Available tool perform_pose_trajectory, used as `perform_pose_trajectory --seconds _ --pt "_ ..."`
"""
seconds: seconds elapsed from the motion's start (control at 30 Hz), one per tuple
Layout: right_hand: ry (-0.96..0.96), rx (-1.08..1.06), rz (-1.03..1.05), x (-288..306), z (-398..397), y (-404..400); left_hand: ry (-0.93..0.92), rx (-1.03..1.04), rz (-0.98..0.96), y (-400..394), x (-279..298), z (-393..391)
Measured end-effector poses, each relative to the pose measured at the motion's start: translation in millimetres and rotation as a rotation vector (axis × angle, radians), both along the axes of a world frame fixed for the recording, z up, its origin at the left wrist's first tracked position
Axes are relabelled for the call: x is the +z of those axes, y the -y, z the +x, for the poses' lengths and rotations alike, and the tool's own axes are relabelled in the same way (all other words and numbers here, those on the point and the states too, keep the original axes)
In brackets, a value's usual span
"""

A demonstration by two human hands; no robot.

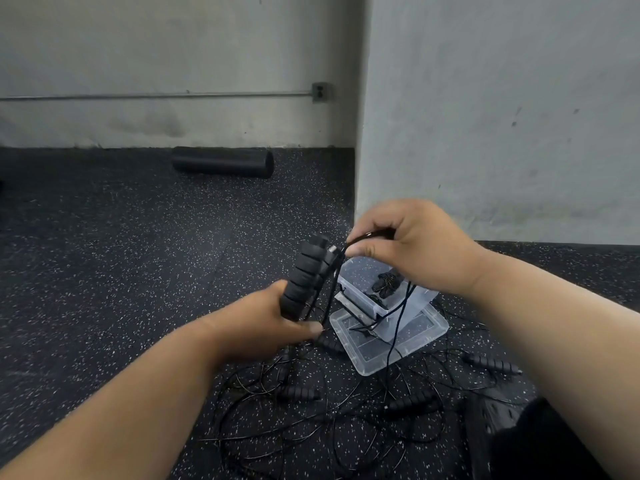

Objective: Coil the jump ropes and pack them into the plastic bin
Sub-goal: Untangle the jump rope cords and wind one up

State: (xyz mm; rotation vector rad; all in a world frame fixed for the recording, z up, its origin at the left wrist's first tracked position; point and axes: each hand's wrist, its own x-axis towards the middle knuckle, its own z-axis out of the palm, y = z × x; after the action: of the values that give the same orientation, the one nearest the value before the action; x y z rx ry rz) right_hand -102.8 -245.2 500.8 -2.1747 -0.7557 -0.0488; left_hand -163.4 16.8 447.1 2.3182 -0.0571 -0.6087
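Both forearms bare, reaching in from the near edge toward the middle of the scene. Left forearm enters from near left, angled up and right. Left hand point(273, 323) sits lower and nearer than the right, fingers curled round the lower end of a pair of black ridged handles point(306, 277), thumb lying along the near side, nail visible. Right forearm enters from the right edge, angled up and left. Right hand point(412, 244) held higher and farther, back of hand up, thumb and forefinger pinching a thin black cord point(367, 235), remaining fingers curled under
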Motion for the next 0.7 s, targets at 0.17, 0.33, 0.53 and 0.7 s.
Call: perform_pose_trajectory --seconds 0.17,0.33,0.53,0.7 --pt "0.035 0.102 -0.181 -7.7 -2.4 -9.9 -0.037 -0.185 0.260 19.5 -12.6 -7.7" --pt "-0.098 0.153 -0.140 -14.6 -1.4 -12.1 -0.135 -0.252 0.351 21.1 -11.8 -9.7" --pt "-0.024 0.254 -0.218 -22.2 -13.1 -30.7 -0.184 -0.300 0.575 31.4 -23.0 -13.6" --pt "-0.288 0.128 -0.123 -36.9 3.9 -26.3 0.139 -0.255 0.634 38.8 -22.3 -17.0"
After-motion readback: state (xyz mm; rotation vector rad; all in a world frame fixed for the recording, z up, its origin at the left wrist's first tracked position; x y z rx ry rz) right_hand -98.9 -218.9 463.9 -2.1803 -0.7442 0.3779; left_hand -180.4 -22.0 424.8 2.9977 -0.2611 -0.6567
